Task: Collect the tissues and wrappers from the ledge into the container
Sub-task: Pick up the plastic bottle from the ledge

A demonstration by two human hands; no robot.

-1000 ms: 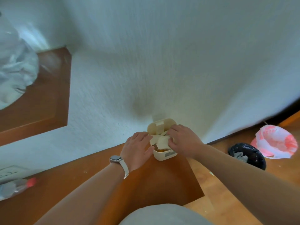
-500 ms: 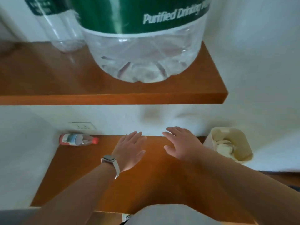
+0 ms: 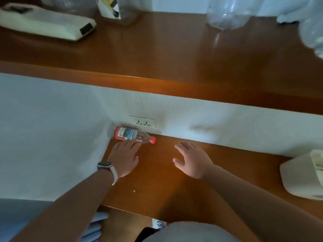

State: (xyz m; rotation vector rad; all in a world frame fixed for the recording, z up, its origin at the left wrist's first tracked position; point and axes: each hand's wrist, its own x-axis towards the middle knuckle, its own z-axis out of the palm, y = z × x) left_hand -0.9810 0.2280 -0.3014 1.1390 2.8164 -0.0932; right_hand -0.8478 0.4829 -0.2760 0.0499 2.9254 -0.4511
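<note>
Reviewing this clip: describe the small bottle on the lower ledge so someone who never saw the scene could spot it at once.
Find the lower wooden ledge, then its back left corner under the wall socket. The bottle lies there on its side, just past the left hand. Unlike the big clear bottles on the upper shelf, it is small, red-capped and red-labelled.

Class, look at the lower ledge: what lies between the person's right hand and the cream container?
Nothing: in the head view, only bare wooden ledge lies between the right hand and the container.

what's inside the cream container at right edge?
The cream plastic container is cut off by the frame; only pale crumpled pieces, likely tissues, show at its open top. Anything deeper is hidden by its wall.
</note>
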